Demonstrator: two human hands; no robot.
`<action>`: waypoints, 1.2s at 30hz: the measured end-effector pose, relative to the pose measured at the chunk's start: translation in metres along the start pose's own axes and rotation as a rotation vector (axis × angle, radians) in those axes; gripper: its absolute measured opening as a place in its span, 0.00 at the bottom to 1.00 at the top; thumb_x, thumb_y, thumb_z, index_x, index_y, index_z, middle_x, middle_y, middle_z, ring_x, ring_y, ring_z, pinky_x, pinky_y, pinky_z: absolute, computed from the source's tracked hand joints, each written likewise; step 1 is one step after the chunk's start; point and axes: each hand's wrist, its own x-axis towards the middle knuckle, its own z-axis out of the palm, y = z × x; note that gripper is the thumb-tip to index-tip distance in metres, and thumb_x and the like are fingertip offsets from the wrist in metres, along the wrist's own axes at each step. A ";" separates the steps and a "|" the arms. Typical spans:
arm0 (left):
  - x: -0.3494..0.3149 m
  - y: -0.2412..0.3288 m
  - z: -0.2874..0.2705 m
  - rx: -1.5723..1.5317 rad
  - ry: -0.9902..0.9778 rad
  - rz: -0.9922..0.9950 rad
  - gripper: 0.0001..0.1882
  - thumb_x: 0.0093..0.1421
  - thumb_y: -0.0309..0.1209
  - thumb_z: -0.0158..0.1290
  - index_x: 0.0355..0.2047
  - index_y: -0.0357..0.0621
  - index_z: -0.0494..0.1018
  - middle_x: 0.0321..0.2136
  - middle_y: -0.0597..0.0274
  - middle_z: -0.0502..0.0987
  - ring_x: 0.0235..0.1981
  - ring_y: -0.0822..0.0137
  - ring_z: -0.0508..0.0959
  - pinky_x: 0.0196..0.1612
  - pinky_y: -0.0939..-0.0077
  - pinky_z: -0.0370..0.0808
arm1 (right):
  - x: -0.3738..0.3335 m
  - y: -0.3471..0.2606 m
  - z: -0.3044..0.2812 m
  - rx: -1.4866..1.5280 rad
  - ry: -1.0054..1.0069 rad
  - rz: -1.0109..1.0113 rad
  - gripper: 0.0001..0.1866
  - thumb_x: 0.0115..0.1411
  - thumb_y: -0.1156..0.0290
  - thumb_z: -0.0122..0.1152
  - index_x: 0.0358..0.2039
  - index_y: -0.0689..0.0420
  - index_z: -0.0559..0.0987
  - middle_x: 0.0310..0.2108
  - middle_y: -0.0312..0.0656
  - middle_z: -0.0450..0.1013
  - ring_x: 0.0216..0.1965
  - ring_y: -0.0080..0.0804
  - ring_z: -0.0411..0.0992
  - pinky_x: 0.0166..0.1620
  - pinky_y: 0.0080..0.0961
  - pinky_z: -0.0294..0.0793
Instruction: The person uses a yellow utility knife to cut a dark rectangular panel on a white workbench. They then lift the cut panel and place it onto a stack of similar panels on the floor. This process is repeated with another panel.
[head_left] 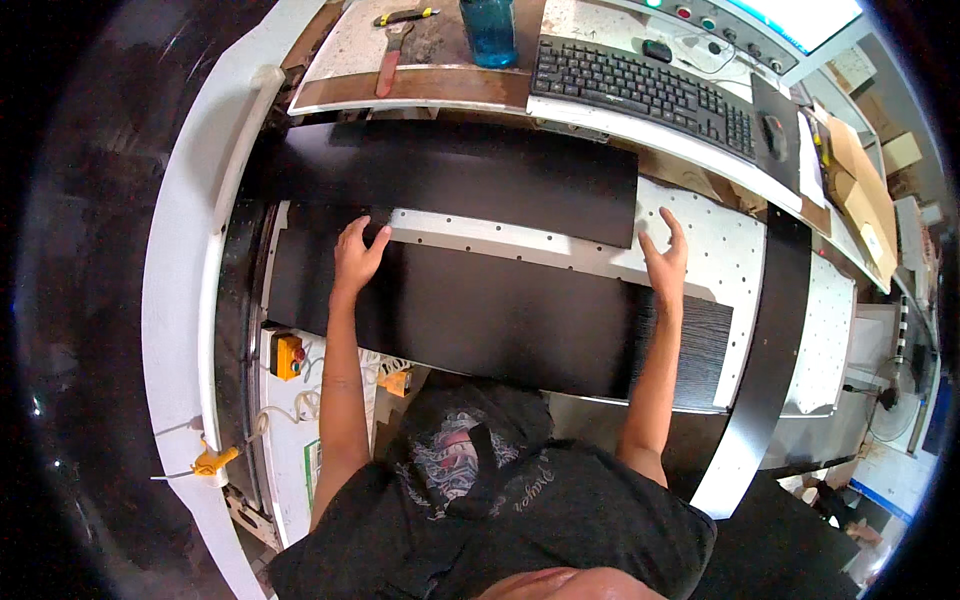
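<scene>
Two long black panels lie side by side on a white table dotted with holes (715, 225). Over the far edge of the near panel (510, 310) is my left hand (358, 258), its thumb and fingers apart and nothing between them. I cannot tell whether its fingertips touch the panel. My right hand (666, 258) is just right of the far panel's (450, 175) end, thumb and fingers spread, holding nothing. Its forearm crosses above the near panel, whose right end shows a ribbed, streaky surface. A narrow strip of the white table shows between the two panels.
Behind the panels, a shelf carries a black keyboard (640, 95), a blue bottle (488, 32), a red-handled tool (390, 65) and a yellow cutter (405, 17). A black mouse (773, 135) sits right. A yellow box with a red button (287, 356) is at left.
</scene>
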 end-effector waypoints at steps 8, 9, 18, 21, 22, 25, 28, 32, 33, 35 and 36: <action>0.035 -0.015 0.033 0.244 0.026 -0.087 0.51 0.61 0.68 0.58 0.57 0.23 0.76 0.60 0.28 0.76 0.63 0.36 0.74 0.66 0.45 0.69 | 0.002 0.028 0.001 -0.447 -0.291 -0.238 0.38 0.49 0.69 0.80 0.63 0.58 0.78 0.69 0.48 0.70 0.70 0.53 0.65 0.71 0.46 0.64; 0.036 -0.010 0.038 0.272 0.023 -0.097 0.52 0.60 0.69 0.57 0.58 0.23 0.76 0.62 0.28 0.74 0.65 0.37 0.73 0.67 0.44 0.66 | 0.005 0.031 0.002 -0.429 -0.289 -0.251 0.38 0.48 0.69 0.80 0.62 0.58 0.78 0.68 0.48 0.71 0.70 0.53 0.65 0.71 0.46 0.64; 0.060 -0.004 0.027 0.363 -0.159 -0.228 0.63 0.58 0.77 0.53 0.63 0.18 0.69 0.65 0.23 0.68 0.69 0.33 0.66 0.69 0.44 0.64 | 0.021 0.029 0.024 -0.409 -0.352 -0.345 0.35 0.47 0.72 0.81 0.58 0.63 0.79 0.66 0.49 0.73 0.67 0.53 0.69 0.69 0.47 0.67; 0.062 -0.030 0.026 0.461 -0.129 -0.237 0.66 0.56 0.80 0.51 0.64 0.18 0.67 0.67 0.24 0.66 0.69 0.33 0.66 0.71 0.43 0.62 | 0.020 -0.004 0.042 -0.372 -0.338 -0.447 0.33 0.47 0.74 0.80 0.55 0.64 0.79 0.66 0.51 0.72 0.67 0.54 0.69 0.68 0.46 0.69; 0.067 -0.037 0.024 0.458 -0.128 -0.246 0.66 0.56 0.80 0.51 0.65 0.18 0.67 0.67 0.24 0.66 0.70 0.34 0.66 0.71 0.43 0.61 | 0.020 -0.007 0.048 -0.363 -0.355 -0.441 0.33 0.48 0.74 0.80 0.55 0.64 0.79 0.67 0.52 0.72 0.67 0.54 0.68 0.69 0.46 0.68; 0.074 -0.049 0.018 0.461 -0.150 -0.286 0.66 0.56 0.80 0.51 0.66 0.19 0.66 0.69 0.27 0.65 0.71 0.36 0.65 0.74 0.44 0.57 | 0.019 -0.004 0.062 -0.325 -0.414 -0.430 0.36 0.50 0.73 0.79 0.61 0.64 0.77 0.70 0.53 0.68 0.70 0.55 0.65 0.72 0.46 0.65; 0.072 -0.042 0.017 0.475 -0.109 -0.264 0.64 0.57 0.78 0.53 0.66 0.20 0.67 0.69 0.31 0.67 0.71 0.39 0.65 0.75 0.42 0.54 | 0.029 0.003 0.051 -0.170 -0.527 -0.326 0.42 0.51 0.74 0.78 0.67 0.64 0.73 0.72 0.54 0.66 0.72 0.54 0.63 0.74 0.45 0.62; 0.071 -0.017 0.006 0.471 -0.006 -0.313 0.60 0.57 0.76 0.54 0.66 0.27 0.70 0.69 0.39 0.69 0.72 0.45 0.66 0.77 0.38 0.49 | 0.024 -0.007 0.051 -0.070 -0.478 -0.250 0.42 0.52 0.74 0.78 0.69 0.62 0.72 0.73 0.52 0.64 0.74 0.51 0.60 0.75 0.45 0.61; 0.069 -0.018 0.008 0.427 0.108 -0.311 0.58 0.57 0.76 0.55 0.65 0.29 0.71 0.68 0.41 0.70 0.72 0.47 0.67 0.77 0.37 0.47 | 0.022 -0.011 0.051 -0.102 -0.476 -0.273 0.43 0.52 0.75 0.77 0.69 0.62 0.72 0.73 0.52 0.64 0.74 0.52 0.59 0.75 0.45 0.61; 0.064 -0.027 0.013 0.369 0.258 -0.356 0.55 0.56 0.74 0.58 0.63 0.33 0.74 0.66 0.45 0.73 0.70 0.49 0.69 0.77 0.37 0.47 | 0.021 -0.014 0.055 -0.140 -0.483 -0.293 0.42 0.52 0.76 0.77 0.69 0.63 0.72 0.73 0.52 0.64 0.74 0.52 0.59 0.75 0.45 0.60; 0.063 -0.027 0.015 0.350 0.291 -0.396 0.52 0.56 0.73 0.59 0.62 0.36 0.76 0.65 0.46 0.74 0.69 0.49 0.70 0.77 0.37 0.47 | 0.021 -0.012 0.053 -0.152 -0.487 -0.285 0.42 0.51 0.76 0.76 0.68 0.63 0.73 0.73 0.52 0.64 0.74 0.52 0.60 0.76 0.45 0.60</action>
